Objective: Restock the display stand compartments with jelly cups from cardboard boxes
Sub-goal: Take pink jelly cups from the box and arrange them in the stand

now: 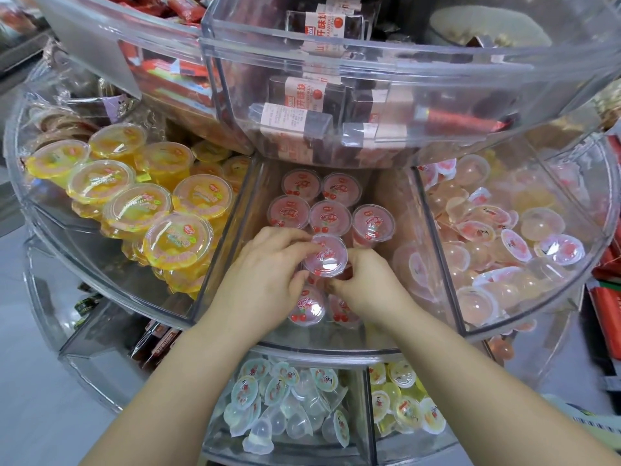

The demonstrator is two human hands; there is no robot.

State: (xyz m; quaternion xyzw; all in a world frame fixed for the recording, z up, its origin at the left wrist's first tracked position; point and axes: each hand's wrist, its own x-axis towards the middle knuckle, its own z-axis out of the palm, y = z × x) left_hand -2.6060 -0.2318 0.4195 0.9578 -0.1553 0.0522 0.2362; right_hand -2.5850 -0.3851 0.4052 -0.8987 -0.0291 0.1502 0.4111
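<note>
A clear round display stand (336,348) has wedge compartments. In the middle compartment stand several pink cherry jelly cups (327,213) upright at the back. Both my hands reach into this compartment. My left hand (265,274) and my right hand (366,287) together grip one pink jelly cup (327,255) by its sides, lid up, just in front of the back rows. Two more pink cups (307,309) lie lower at the compartment's front, partly hidden under my hands. No cardboard box is in view.
Yellow jelly cups (134,196) fill the left compartment; small dome jellies (504,237) fill the right one. The upper tier (336,62) with dark snack bars overhangs the back. A lower tier holds small clear jellies (285,405) and yellow ones (403,408).
</note>
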